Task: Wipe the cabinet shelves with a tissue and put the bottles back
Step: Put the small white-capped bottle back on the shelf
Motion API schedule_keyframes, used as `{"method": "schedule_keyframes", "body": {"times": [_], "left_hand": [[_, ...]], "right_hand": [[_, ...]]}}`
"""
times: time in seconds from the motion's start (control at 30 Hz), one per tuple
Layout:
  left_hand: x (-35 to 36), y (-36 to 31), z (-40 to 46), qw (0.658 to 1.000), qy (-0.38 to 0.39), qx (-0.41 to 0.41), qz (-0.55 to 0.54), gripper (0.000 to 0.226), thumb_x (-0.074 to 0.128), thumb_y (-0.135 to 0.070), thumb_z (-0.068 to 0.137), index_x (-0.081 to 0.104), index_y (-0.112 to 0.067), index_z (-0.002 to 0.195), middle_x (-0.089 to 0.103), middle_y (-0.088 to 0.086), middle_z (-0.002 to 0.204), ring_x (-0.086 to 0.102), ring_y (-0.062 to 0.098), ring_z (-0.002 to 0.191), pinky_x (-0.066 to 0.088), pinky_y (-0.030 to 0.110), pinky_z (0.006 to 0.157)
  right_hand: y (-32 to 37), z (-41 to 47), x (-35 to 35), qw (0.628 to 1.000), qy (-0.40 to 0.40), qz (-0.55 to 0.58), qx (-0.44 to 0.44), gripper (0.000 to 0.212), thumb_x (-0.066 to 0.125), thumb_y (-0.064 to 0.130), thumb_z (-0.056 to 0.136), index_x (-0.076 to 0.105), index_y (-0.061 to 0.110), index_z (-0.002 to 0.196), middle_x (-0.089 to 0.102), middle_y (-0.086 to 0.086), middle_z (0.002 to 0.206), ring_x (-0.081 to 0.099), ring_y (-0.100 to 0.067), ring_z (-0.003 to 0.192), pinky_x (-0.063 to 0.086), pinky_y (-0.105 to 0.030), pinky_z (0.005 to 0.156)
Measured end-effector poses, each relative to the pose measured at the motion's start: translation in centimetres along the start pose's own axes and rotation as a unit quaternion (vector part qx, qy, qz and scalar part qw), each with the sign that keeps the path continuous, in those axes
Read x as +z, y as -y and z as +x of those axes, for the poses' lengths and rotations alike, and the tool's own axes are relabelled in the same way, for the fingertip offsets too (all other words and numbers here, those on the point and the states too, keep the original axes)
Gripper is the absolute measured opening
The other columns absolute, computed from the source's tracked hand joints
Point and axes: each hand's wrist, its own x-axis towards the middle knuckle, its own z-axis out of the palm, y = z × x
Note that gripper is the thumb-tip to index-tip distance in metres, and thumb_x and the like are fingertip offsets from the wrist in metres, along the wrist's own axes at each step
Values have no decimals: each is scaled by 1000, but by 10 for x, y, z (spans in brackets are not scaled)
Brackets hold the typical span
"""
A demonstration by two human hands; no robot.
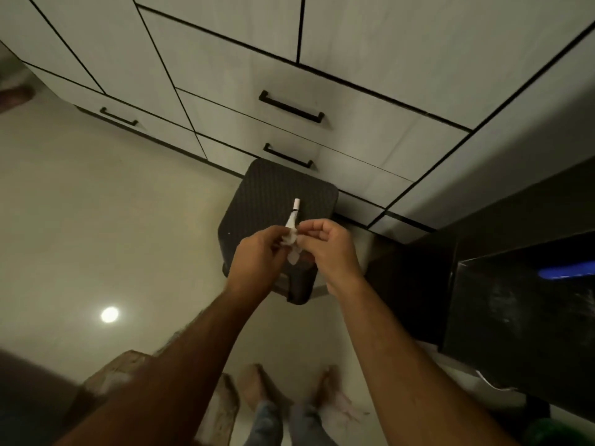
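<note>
A small white bottle [294,214] with a narrow neck is held above a dark woven stool [257,201], its base wrapped in a crumpled white tissue [292,244]. The bottle's lower end and the tissue are pinched by the curled fingers of the left hand [257,255], and the tissue is gripped from the other side by the right hand [328,244]. Behind the stool, pale cabinet drawers [354,123] with black handles [291,107] are seen closed.
</note>
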Motion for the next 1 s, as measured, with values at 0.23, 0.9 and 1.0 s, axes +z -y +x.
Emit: {"method": "schedule_keyframes", "body": {"times": [0.23, 0.9, 1.0], "left_hand": [[10, 45, 42, 990, -23, -120, -65, 20, 64, -8, 89, 68, -23, 103, 66, -12, 88, 62, -1, 79, 44, 5, 62], [57, 153, 186, 983, 63, -127, 112, 38, 51, -26, 95, 57, -18, 132, 53, 10, 131, 59, 27, 107, 45, 32, 85], [52, 146, 188, 989, 6, -92, 116, 33, 53, -26, 95, 59, -18, 127, 55, 6, 128, 59, 21, 104, 43, 26, 79]], "right_hand": [[-19, 51, 25, 992, 1, 57, 114, 18, 67, 13, 90, 65, 13, 107, 70, -9, 103, 69, -18, 90, 59, -30, 70], [-107, 215, 96, 979, -66, -189, 35, 16, 57, 15, 96, 71, 11, 103, 71, -4, 99, 64, -14, 91, 54, -34, 86], [-102, 215, 80, 970, -123, -210, 28, 18, 61, 20, 93, 69, 16, 108, 70, -1, 105, 64, -12, 92, 54, -32, 87]]}}
